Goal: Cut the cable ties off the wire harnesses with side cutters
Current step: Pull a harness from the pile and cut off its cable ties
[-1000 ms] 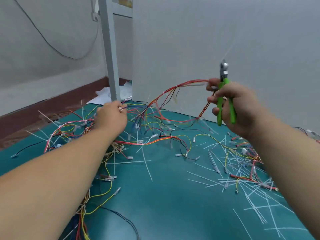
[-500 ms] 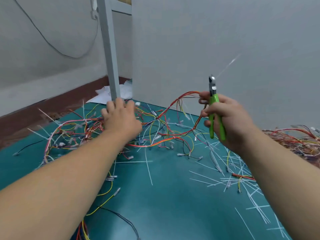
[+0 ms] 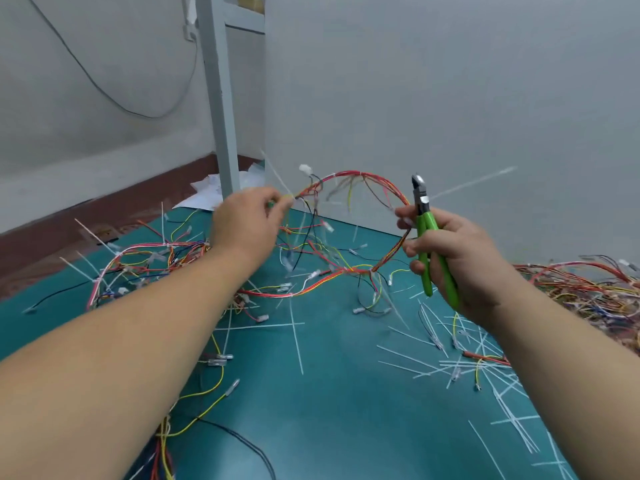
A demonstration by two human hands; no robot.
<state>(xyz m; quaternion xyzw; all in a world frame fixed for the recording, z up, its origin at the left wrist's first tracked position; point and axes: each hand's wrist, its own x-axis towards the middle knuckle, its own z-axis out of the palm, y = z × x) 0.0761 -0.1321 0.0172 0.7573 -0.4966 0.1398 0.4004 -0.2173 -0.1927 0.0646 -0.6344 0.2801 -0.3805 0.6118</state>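
A wire harness (image 3: 356,175) of red, orange and yellow wires arches in the air between my hands. My left hand (image 3: 247,223) pinches its left end, where a white cable tie tail (image 3: 277,174) sticks up. My right hand (image 3: 453,258) grips the green-handled side cutters (image 3: 427,237), jaws pointing up, and its fingertips also hold the harness's right side. A long white tie tail (image 3: 474,183) juts out to the right behind the cutter jaws. The rest of the harness trails down onto the green mat (image 3: 329,410).
Cut white tie pieces (image 3: 460,365) litter the mat at right. More harnesses lie in a pile at the far right (image 3: 588,289) and a tangle at left (image 3: 145,265). A grey post (image 3: 221,116) and a grey wall panel (image 3: 450,98) stand behind the mat.
My left hand rose off the tangle and now pinches the harness's left end in the air. The harness arch lifted with it. My right hand stayed close to where it was, cutters upright.
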